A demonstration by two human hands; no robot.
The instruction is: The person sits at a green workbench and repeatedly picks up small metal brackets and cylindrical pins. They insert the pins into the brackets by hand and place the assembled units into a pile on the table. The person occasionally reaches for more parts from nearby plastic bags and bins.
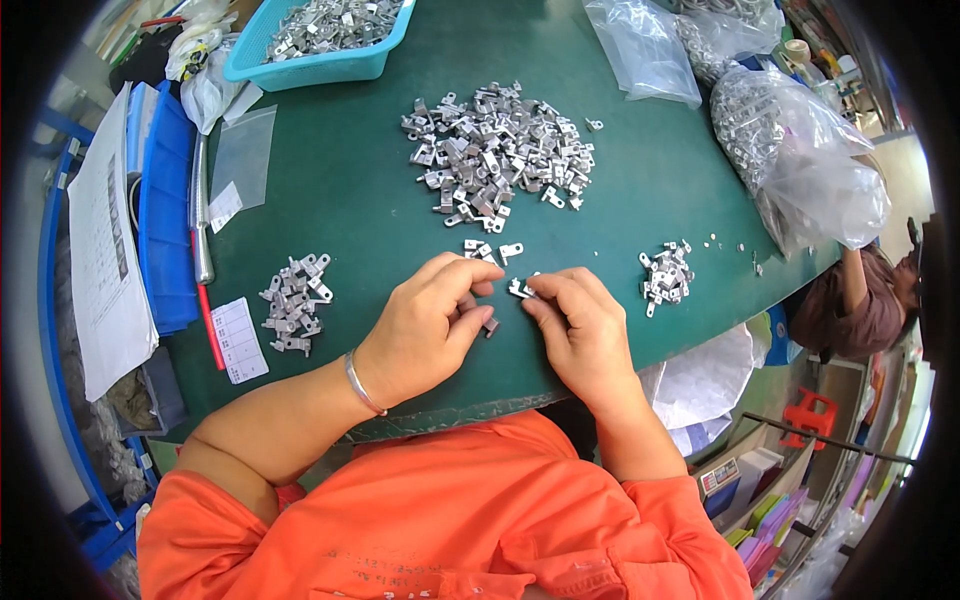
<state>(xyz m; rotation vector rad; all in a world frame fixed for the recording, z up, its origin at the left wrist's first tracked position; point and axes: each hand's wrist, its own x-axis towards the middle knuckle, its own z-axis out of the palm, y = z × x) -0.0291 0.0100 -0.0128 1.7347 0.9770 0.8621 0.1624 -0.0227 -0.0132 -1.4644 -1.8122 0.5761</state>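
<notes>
My right hand (585,325) pinches a small silver metal bracket (520,288) between thumb and forefinger over the table. Across from it, my left hand (425,320) is closed, with its fingers curled toward the thumb. Another small bracket (490,327) shows right at the left thumb tip; whether the hand grips it or it lies on the table I cannot tell. Just beyond the fingers lie a few loose brackets (510,251). Farther off spreads a large heap of brackets (500,155). Smaller piles sit to the left (295,305) and to the right (667,275).
A turquoise basket (375,66) of metal parts stands at the far left of the green table (340,200). Clear bags of parts (750,125) line the right side. A blue bin (165,220) with papers borders the left edge. Another person (860,300) sits at the right.
</notes>
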